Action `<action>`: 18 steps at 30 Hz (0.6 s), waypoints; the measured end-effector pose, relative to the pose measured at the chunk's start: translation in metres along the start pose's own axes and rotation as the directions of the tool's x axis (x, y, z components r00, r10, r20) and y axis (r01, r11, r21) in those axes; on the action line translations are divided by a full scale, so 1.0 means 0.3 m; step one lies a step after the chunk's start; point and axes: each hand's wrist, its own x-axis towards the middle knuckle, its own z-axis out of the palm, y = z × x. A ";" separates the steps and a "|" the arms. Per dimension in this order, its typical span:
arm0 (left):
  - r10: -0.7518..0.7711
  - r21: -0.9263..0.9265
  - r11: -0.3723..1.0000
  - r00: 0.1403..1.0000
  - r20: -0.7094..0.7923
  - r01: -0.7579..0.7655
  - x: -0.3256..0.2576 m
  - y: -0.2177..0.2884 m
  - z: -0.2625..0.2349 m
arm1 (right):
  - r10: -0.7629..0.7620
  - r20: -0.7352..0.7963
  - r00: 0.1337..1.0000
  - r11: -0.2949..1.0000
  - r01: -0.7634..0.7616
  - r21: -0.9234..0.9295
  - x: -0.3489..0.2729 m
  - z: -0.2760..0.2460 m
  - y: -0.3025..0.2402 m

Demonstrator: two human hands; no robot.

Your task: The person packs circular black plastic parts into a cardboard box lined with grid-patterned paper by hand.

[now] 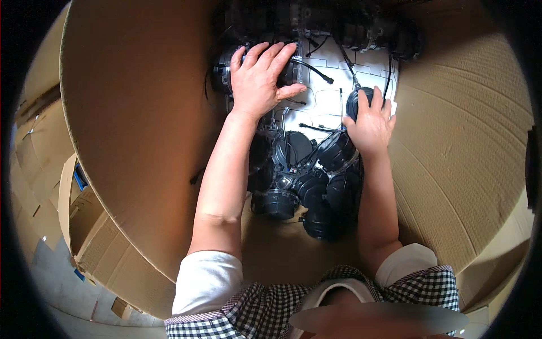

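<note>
Black plastic, probably: drum-shaped unit (289, 74) directly under the left hand (258, 83), that hand spread across it, palm down. Right hand (371, 121): fingers bent over a second round unit (352, 105); cannot tell whether it grips. Both likely stiff, fairly light, smooth enough to slip; clear rims could crack. Best hold: around the body, off the thin leads. Looks: left one dark, transparent-edged, black cable (322, 74) just right of that hand. White slotted sheet (324, 96) between hands.
</note>
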 end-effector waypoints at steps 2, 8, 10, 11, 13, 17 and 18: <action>-0.012 -0.012 1.000 1.000 0.019 0.013 -0.001 0.000 0.008 | 0.018 0.017 1.000 1.000 -0.018 0.001 0.009 0.007 0.003; -0.015 -0.041 0.999 1.000 -0.025 0.014 0.012 0.003 0.003 | -0.179 -0.113 0.977 0.950 0.202 0.240 0.070 0.005 0.049; -0.022 -0.029 0.999 1.000 -0.018 0.022 0.004 -0.003 0.000 | -0.397 -0.308 0.864 0.764 0.497 0.411 0.061 -0.037 0.026; -0.023 -0.017 1.000 1.000 -0.015 0.023 0.000 -0.005 -0.002 | -0.473 -0.375 0.797 0.667 0.602 0.438 0.066 -0.034 0.025; -0.029 -0.035 0.999 1.000 -0.013 0.028 0.004 0.002 -0.003 | -0.490 -0.361 0.793 0.591 0.607 0.531 0.060 -0.013 0.041; -0.028 -0.044 0.999 0.999 -0.018 0.027 0.009 0.004 -0.002 | -0.064 0.211 0.975 0.101 -0.204 0.974 0.044 0.058 0.059; -0.022 -0.033 0.999 1.000 -0.017 0.021 0.007 0.004 -0.002 | -0.064 0.217 0.974 0.101 -0.210 0.972 0.042 0.059 0.045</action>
